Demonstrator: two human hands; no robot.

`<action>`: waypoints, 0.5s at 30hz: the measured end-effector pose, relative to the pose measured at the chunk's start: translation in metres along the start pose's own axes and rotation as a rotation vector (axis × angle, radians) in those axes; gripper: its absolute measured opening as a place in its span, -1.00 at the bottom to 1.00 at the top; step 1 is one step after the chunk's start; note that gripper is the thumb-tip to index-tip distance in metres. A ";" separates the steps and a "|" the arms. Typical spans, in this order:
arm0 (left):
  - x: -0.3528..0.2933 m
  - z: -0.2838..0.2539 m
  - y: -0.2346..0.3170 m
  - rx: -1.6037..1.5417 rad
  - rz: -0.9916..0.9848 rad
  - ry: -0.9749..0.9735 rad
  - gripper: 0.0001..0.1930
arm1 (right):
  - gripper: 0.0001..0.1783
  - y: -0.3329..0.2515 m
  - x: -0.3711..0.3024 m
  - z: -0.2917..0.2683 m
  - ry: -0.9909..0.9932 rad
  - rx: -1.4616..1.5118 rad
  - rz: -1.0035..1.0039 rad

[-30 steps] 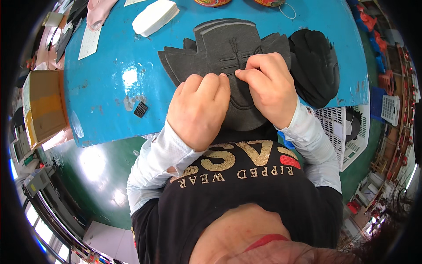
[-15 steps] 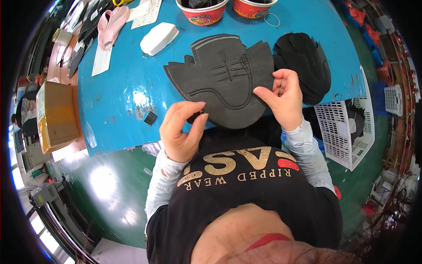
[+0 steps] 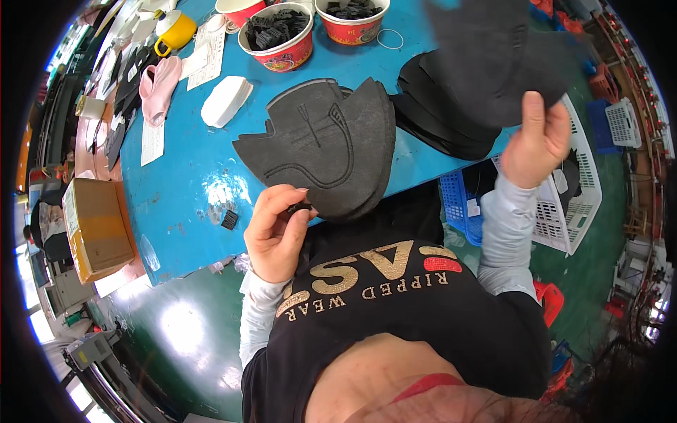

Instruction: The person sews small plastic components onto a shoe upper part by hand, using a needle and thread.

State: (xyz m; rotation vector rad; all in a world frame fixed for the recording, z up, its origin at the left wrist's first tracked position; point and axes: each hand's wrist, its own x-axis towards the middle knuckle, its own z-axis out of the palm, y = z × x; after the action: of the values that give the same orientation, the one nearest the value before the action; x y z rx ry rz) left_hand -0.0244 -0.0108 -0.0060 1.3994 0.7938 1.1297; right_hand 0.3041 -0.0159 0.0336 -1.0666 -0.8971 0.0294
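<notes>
My right hand [image 3: 536, 141] grips the lower edge of a black flat cut piece [image 3: 493, 67], lifted at the right and blurred by motion. Between the thumb and fingers of my left hand [image 3: 273, 233] is a small black block [image 3: 299, 208]. That hand is beside the lower left edge of a stack of black flat cut pieces [image 3: 317, 144], whose top one bears stitched-looking curved lines. A second stack of black pieces [image 3: 441, 113] lies to the right, partly behind the lifted piece. One small ridged black block [image 3: 229, 220] rests on the table left of my left hand.
On the blue table [image 3: 190, 162] stand red-and-white bowls [image 3: 282, 56] with small black blocks. White sheets [image 3: 226, 102], a pink clog-like shoe [image 3: 161, 88] and a yellow cup [image 3: 176, 32] lie farther left. A cardboard box [image 3: 99, 229] is at left, a white basket [image 3: 564, 204] at right.
My right hand has moved away to the right, lifting a black piece off the near stack. My left hand stays near the stack's edge, and the small block in it now shows.
</notes>
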 end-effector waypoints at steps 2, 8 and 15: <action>0.005 -0.003 -0.002 -0.083 -0.024 -0.037 -0.70 | -0.82 0.002 0.010 -0.014 -0.142 -0.537 -0.307; 0.028 0.018 0.006 -0.377 -0.189 -0.015 -0.72 | -0.65 0.046 -0.021 -0.037 -0.739 -0.800 -0.391; 0.036 0.028 0.000 -0.434 -0.166 -0.056 -0.73 | -0.76 -0.026 -0.057 0.052 -0.922 0.193 0.249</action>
State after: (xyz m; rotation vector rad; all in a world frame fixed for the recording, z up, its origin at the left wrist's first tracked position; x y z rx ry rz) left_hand 0.0134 0.0132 0.0034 0.9795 0.5697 1.0522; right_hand 0.2233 -0.0153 0.0270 -0.9668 -1.5335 0.8558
